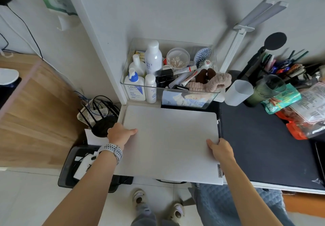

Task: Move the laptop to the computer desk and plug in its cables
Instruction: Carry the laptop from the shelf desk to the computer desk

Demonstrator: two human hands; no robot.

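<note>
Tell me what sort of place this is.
Probably a bedroom or dorm desk corner: a clear bin of toiletries, a white desk lamp, and a closed laptop held by both hands on the desk mat.

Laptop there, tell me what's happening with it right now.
A person holds a closed white laptop by its two side edges, left hand on the left edge and right hand on the right. It sits at the left end of a desk with a dark mat, its near edge sticking out past the desk front, just in front of a clear bin of toiletries. No cable can be seen plugged into it.
</note>
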